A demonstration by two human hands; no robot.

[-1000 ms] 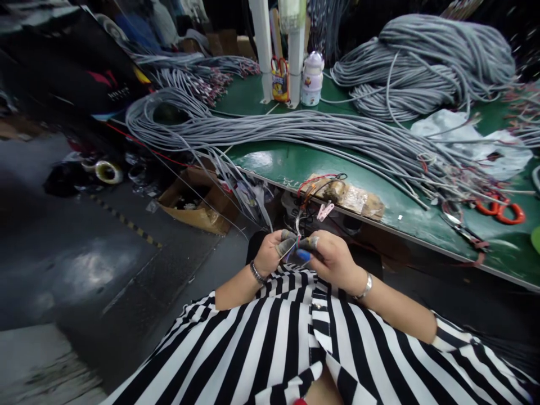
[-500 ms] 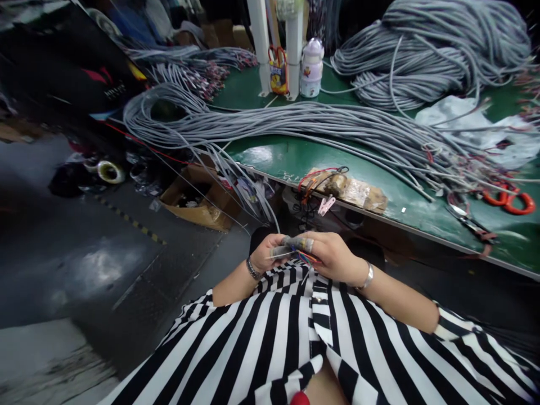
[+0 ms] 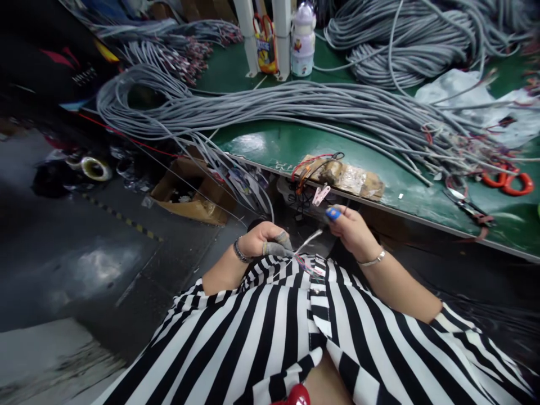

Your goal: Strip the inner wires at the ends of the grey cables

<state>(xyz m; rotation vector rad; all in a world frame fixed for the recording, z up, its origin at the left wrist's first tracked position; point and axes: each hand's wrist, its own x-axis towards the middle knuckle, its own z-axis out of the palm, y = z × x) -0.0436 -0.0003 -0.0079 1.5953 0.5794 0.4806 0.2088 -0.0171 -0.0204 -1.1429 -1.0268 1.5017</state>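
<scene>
My left hand [image 3: 266,241] is closed around the end of a grey cable [image 3: 295,253], close to my striped shirt. Its fingertips wear grey tape. Thin coloured wires [image 3: 304,264] fan out of the cable end toward my chest. My right hand [image 3: 350,229] is raised to the right of it, fingers pinched on a thin pale strand [image 3: 310,241] that runs back to the cable end. A blue cap covers one right fingertip [image 3: 332,213]. Both hands hover in front of the edge of the green bench [image 3: 291,154].
Long grey cables [image 3: 295,112] lie across the bench, with a big coil [image 3: 400,39] at the back right. A taped brown block with a clip [image 3: 343,179] sits at the bench edge. Red-handled scissors [image 3: 506,181] lie at the right. A cardboard box [image 3: 189,194] stands on the floor at left.
My hands were pressed together on the cable end. My right hand has since pulled away up and to the right, drawing a thin strand out. The camera has tilted down a little.
</scene>
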